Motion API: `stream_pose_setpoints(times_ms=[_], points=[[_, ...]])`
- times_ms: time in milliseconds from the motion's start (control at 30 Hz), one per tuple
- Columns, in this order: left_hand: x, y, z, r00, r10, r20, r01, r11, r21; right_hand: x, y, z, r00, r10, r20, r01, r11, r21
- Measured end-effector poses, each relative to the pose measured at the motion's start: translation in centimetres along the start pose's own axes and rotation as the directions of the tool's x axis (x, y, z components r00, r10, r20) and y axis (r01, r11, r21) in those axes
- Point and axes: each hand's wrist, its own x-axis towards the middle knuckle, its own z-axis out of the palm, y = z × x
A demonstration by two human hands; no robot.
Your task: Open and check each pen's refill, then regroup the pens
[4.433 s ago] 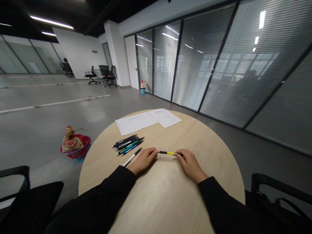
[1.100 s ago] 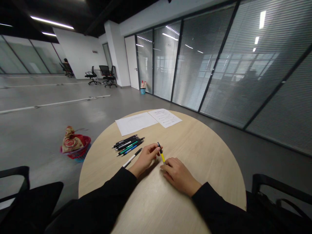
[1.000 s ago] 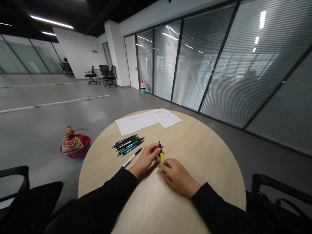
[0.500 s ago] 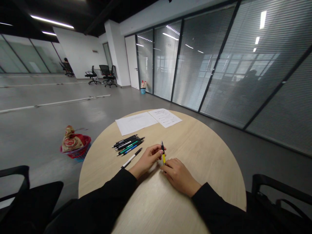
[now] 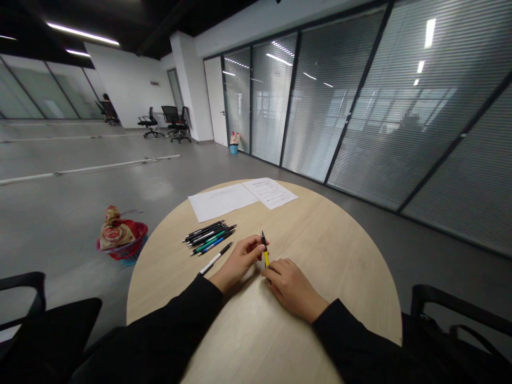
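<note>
A pen with a black upper part and a yellow barrel (image 5: 266, 259) stands nearly upright between my hands, leaning slightly left. My left hand (image 5: 241, 261) pinches its black part between thumb and fingers. Low at the yellow end, the curled fingers of my right hand (image 5: 291, 285) close around the pen and hide its bottom. Beside my left wrist lies a single white pen with a black end (image 5: 215, 259). Farther left, several pens (image 5: 210, 238), mostly black with green and blue ones among them, lie in a loose bundle.
Two printed sheets, a left one (image 5: 222, 202) and a right one (image 5: 272, 193), lie at the far side of the round wooden table (image 5: 340, 250). On the floor at left, a basket (image 5: 138, 242) holds a paper bag (image 5: 116, 234). Black chair armrests (image 5: 460, 309) flank the table.
The pen's upper end has tipped a little to the left in my fingers. Both hands keep their hold, and the whole view has shifted very slightly.
</note>
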Motion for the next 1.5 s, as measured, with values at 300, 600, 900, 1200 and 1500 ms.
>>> stream_pose_setpoints(times_ms=[300,600,900,1200,1500], points=[[-0.1,0.0,-0.2,1.000,-0.001,0.019,0.000,1.000,0.029,-0.1,0.3,0.3,1.000,-0.003,-0.009,0.003,1.000,-0.010],[-0.2,0.3,-0.2,1.000,0.000,0.005,-0.001,0.998,0.055,-0.2,0.3,0.5,1.000,-0.003,-0.006,0.003,1.000,0.005],[0.1,-0.6,-0.4,1.000,0.018,0.000,-0.018,0.998,0.057,-0.3,0.5,0.9,1.000,0.018,0.016,-0.018,1.000,-0.007],[0.7,-2.4,-1.1,0.993,0.012,-0.116,0.000,0.995,0.101,-0.2,0.9,0.7,0.992,0.120,-0.026,-0.119,0.992,0.031],[0.2,-2.2,-1.0,0.999,0.026,-0.040,-0.014,0.959,0.283,-0.4,2.6,0.6,0.915,0.401,-0.055,-0.402,0.915,-0.029]])
